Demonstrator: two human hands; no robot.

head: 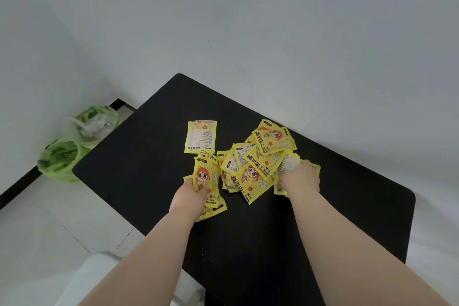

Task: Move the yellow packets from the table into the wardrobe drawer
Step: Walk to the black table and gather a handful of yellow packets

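A black surface (139, 181) with rounded corners fills the middle and lower right of the frame, set against a plain white wall (273, 20). To its left, in the centre-left of the frame, two green plastic bags (74, 146) sit on the pale tiled floor (37, 218) beside a dark skirting strip. A white rounded object at the lower left edge is too cropped to identify.

The yellow packets (258, 166) lie in a loose, overlapping heap at the middle of the surface, some face up and some face down. One single packet (200, 136) lies apart, just above and left of the heap, showing its printed back. Face-up packets carry a cartoon character with red hair, small white flowers, large Chinese characters and the English words "HAND WARMER".

The left hand (191, 196) rests at the left side of the heap, its fingers curled closed around a few packets (208, 181) with the cartoon face showing. The right hand (301, 177) presses down on the right side of the heap, palm over the packets; its fingers are bent into the pile, and whether they actually grip any packet cannot be told. Nothing else stands on the surface near the heap.
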